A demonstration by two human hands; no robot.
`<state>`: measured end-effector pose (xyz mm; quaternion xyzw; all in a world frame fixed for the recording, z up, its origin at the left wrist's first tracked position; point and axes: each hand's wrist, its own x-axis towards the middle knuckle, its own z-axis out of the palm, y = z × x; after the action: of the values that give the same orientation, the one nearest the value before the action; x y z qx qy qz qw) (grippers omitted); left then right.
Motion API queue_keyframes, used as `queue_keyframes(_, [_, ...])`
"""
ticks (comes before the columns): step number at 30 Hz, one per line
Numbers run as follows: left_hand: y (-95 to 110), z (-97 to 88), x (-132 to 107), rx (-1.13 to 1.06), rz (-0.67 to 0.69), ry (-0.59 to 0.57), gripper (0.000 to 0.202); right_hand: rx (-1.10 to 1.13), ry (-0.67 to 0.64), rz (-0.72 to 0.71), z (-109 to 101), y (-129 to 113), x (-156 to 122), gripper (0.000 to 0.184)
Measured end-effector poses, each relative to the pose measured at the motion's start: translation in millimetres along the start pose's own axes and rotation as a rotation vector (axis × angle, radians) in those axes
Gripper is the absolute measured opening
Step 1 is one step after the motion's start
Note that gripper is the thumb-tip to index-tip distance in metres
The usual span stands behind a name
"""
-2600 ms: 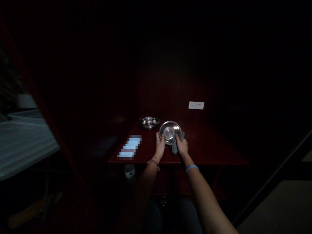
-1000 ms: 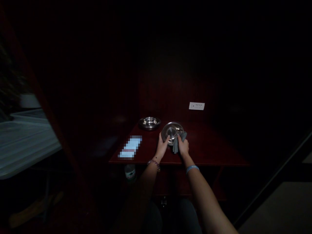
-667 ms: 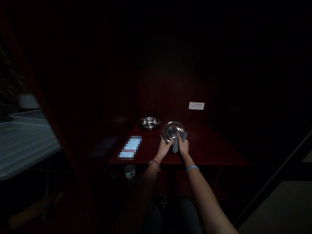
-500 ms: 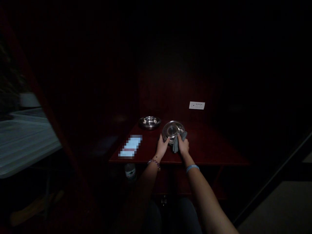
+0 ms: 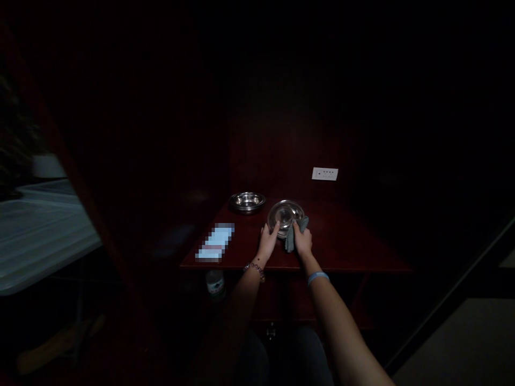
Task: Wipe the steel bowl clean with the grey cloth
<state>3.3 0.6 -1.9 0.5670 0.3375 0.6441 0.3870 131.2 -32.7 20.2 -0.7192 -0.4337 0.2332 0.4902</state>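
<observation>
A shiny round metal plate is held up, tilted toward me, over the dark red desk. My left hand grips its lower left rim, thumb on the face and fingers behind. My right hand pinches a grey cloth against the plate's lower right rim. The cloth folds over the edge and hangs below it. Behind and to the left, a stack of similar metal dishes sits on the desk.
A blurred-out bright phone-like rectangle lies at the desk's left. Below the front edge stands a clear bottle. A white socket panel is on the back wall. At far left are pale plastic trays or lids. The surroundings are very dark.
My left thumb has shifted slightly up onto the plate's face. The plate, cloth and right hand stay nearly where they were.
</observation>
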Motion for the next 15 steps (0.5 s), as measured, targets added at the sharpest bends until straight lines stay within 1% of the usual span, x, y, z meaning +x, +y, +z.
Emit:
queue_keyframes(3, [-3.7,0.7,-0.7,0.006,0.022,-0.033,0.056,0.017,-0.001,-0.001,-0.1,0.2,-0.5,0.058])
queue_keyframes(5, [-4.3,0.6,-1.6,0.016,0.013,-0.038,0.059,0.036,0.002,0.004,-0.1,0.4,-0.7,0.059])
queue_keyframes(10, [-0.7,-0.6,-4.4,0.043,-0.027,-0.060,0.045,0.056,-0.002,-0.007,0.4,0.7,-0.4,0.057])
queue_keyframes(15, [7.0,-1.1,-4.2,0.043,-0.061,0.018,0.031,0.017,-0.010,-0.004,0.2,-0.7,-0.5,0.058])
